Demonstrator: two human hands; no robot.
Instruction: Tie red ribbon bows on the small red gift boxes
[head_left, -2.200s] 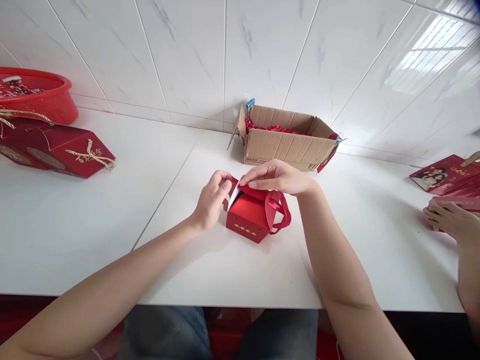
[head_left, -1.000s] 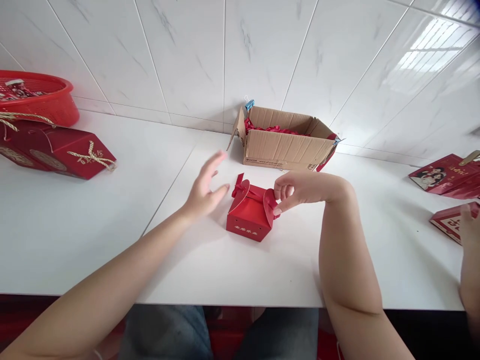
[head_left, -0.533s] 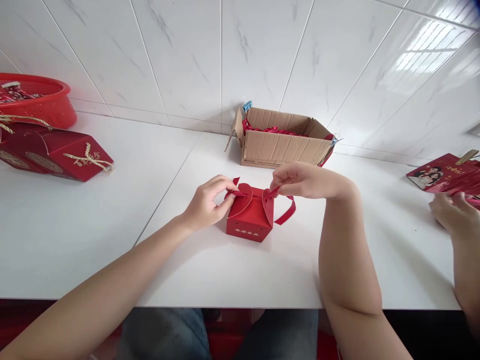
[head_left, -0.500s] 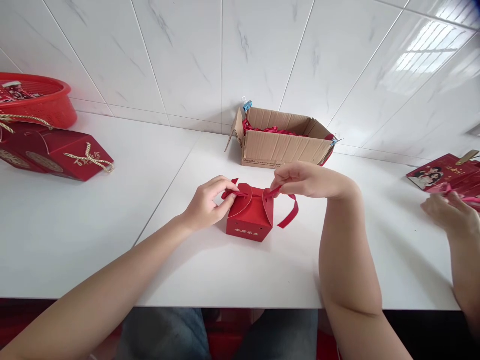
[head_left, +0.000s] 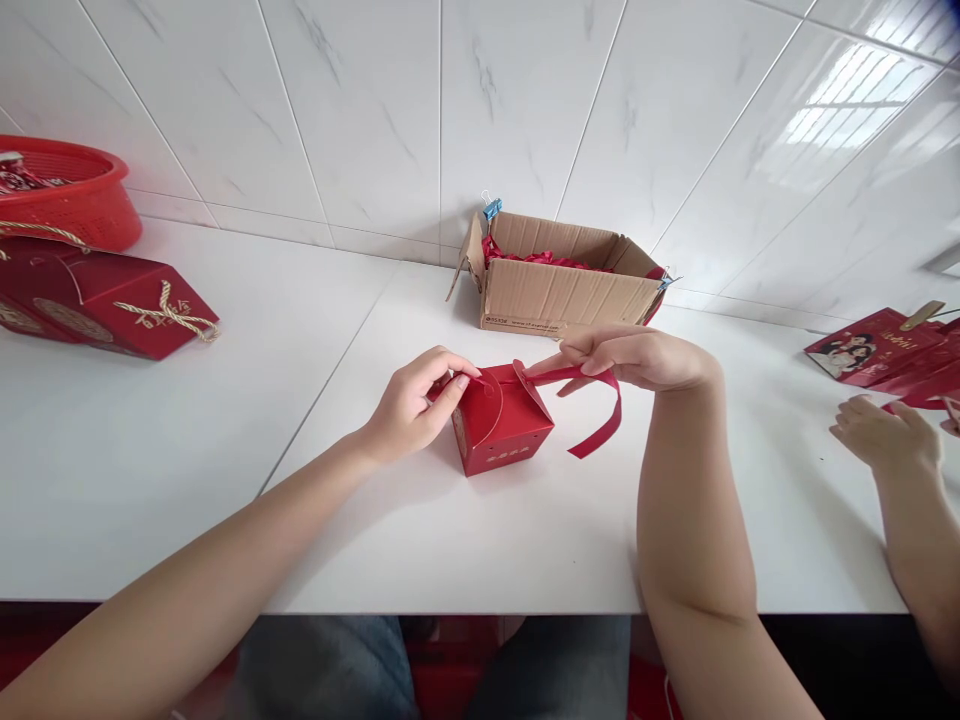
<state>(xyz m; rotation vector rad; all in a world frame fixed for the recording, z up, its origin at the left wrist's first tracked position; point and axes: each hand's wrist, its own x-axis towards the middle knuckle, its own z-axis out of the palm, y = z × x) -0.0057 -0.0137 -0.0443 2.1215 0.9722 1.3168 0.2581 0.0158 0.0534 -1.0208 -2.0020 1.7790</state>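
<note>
A small red gift box (head_left: 504,445) with gold lettering stands on the white table, its rounded top flaps leaning together. Red ribbon (head_left: 604,425) passes through the flaps at the top. At the box's upper left, my left hand (head_left: 420,402) pinches the ribbon close to the left flap. My right hand (head_left: 641,355) is on the other side, the ribbon held between thumb and fingers, with some fingers stretched toward the right flap. The ribbon's free end loops down beyond that hand onto the table side.
Behind is an open cardboard box (head_left: 574,292) holding red ribbons. To the left are a larger dark red gift box (head_left: 161,305) with gold cord and a red plastic basket (head_left: 67,210). At right, another person's hand (head_left: 889,432) is near red photo-printed boxes (head_left: 862,350).
My right hand has moved slightly right, drawing out more ribbon on that side. The small box has turned and tilted a little. The other person's hand has shifted.
</note>
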